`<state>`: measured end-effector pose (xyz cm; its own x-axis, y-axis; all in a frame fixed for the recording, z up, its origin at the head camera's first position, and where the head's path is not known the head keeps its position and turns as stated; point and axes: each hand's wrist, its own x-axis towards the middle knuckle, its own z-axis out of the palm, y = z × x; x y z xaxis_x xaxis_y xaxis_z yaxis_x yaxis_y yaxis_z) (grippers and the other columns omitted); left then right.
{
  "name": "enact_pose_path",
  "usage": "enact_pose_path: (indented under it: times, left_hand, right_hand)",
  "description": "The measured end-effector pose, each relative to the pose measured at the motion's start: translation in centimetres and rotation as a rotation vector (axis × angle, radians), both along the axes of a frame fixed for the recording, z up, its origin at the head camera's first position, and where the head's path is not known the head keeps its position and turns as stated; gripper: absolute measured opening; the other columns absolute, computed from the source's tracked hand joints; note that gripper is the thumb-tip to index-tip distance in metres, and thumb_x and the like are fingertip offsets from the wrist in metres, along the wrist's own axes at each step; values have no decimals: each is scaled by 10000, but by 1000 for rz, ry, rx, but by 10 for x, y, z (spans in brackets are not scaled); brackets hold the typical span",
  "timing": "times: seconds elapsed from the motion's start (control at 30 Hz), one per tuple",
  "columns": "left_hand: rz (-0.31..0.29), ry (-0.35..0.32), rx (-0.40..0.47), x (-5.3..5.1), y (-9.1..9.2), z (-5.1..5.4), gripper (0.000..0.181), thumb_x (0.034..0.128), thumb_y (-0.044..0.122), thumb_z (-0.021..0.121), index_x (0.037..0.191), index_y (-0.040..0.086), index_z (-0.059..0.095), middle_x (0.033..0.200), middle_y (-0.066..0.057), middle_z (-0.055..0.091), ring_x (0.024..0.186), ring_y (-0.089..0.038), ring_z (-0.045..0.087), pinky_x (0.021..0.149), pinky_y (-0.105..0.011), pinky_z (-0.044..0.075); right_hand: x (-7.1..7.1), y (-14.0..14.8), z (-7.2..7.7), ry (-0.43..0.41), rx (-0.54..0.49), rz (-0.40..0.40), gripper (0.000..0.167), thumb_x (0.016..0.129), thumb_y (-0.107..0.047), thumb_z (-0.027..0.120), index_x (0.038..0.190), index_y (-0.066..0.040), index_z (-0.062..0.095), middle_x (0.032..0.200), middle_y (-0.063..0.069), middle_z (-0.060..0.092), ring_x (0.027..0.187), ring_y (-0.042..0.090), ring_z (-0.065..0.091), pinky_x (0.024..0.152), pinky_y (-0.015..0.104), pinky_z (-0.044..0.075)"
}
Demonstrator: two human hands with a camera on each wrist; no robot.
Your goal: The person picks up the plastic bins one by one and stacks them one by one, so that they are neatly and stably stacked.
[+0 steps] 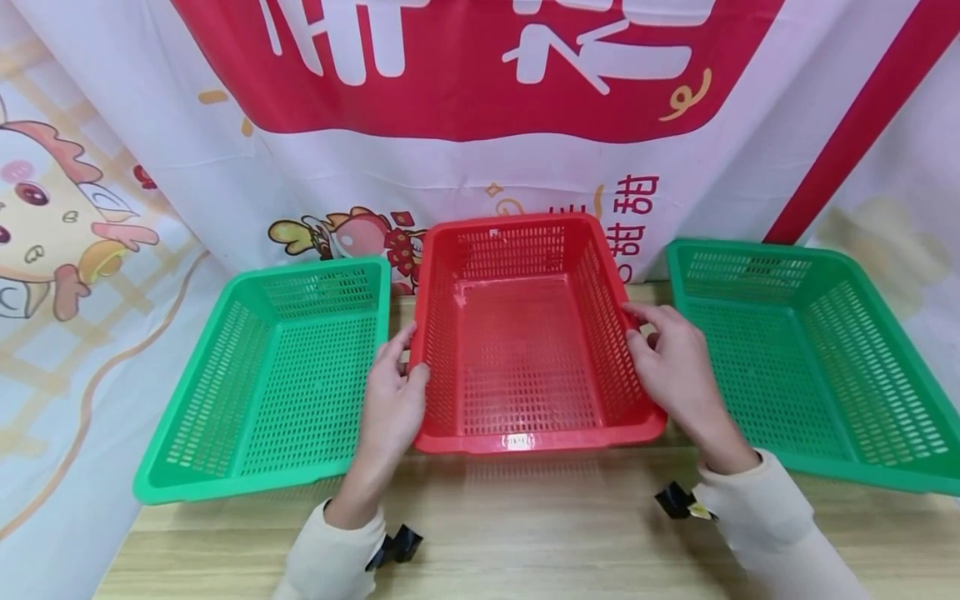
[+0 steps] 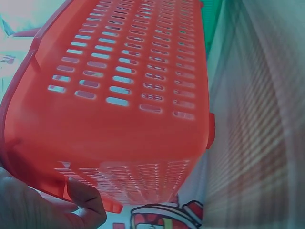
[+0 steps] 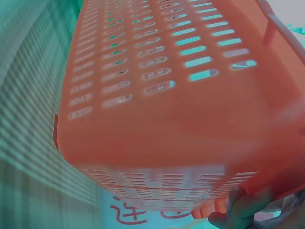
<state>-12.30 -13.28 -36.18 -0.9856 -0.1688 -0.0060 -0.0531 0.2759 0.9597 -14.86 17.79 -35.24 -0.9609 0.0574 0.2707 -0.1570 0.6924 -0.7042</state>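
A red plastic basket [image 1: 532,440] with slotted walls stands between both hands in the head view, and nothing lies inside it. My left hand [image 1: 393,404] grips its left rim; in the left wrist view, curled fingers [image 2: 86,200] show beneath the rim of the basket [image 2: 114,138]. On the opposite side my right hand [image 1: 675,367] holds the right rim, thumb near the top edge. The right wrist view has those fingers [image 3: 245,207] bent under the rim of the basket [image 3: 157,138]. Whether the basket's base touches the table is hard to tell.
A green basket [image 1: 225,493] stands to the left and another green basket [image 1: 862,477] to the right, both close to the red one. Beneath them is a wood-grain table [image 1: 525,533]. A printed white and red cloth [image 1: 465,158] hangs behind.
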Motion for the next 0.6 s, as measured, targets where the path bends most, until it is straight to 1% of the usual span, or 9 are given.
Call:
enact_pose_path:
  times: [0.1, 0.2, 0.37, 0.43, 0.6]
  left_hand:
    - [-2, 22, -13, 3, -4, 5, 604, 1054, 101, 570, 1622, 212, 399, 1415, -75, 498, 1132, -321, 660, 847, -473, 657]
    - [-8, 42, -33, 5, -9, 11, 589, 1063, 92, 538, 1624, 204, 395, 1415, -86, 492, 1100, -330, 649, 831, -465, 662]
    - [-3, 42, -57, 9, -18, 19, 587, 1065, 113, 538, 1619, 257, 404, 1432, -73, 489, 1078, -333, 642, 799, -474, 665]
    - [3, 39, -54, 12, -21, 23, 596, 1059, 114, 556, 1615, 271, 410, 1436, -67, 490, 1095, -335, 642, 793, -484, 663]
    - [10, 35, -38, 18, -29, 34, 606, 1055, 110, 572, 1611, 293, 415, 1434, -62, 496, 1109, -318, 671, 770, -452, 666]
  right_hand:
    - [1, -3, 6, 4, -13, 2, 389, 1037, -88, 572, 1414, -20, 639, 1210, 197, 642, 760, 282, 603, 555, 210, 533]
    - [2, -5, 13, 23, -13, 1, 383, 1033, -88, 572, 1401, -23, 652, 1212, 199, 654, 743, 276, 591, 549, 221, 508]
    - [5, -10, 23, 46, -20, 16, 378, 1027, -98, 589, 1392, -39, 667, 1258, 193, 664, 750, 263, 606, 573, 225, 496]
    - [6, -12, 26, 53, -30, 29, 375, 1026, -100, 593, 1389, -40, 669, 1283, 190, 665, 777, 269, 629, 597, 209, 507]
    - [6, -17, 35, 59, -55, 48, 379, 1028, -109, 592, 1396, -54, 667, 1302, 175, 660, 819, 282, 696, 629, 184, 546]
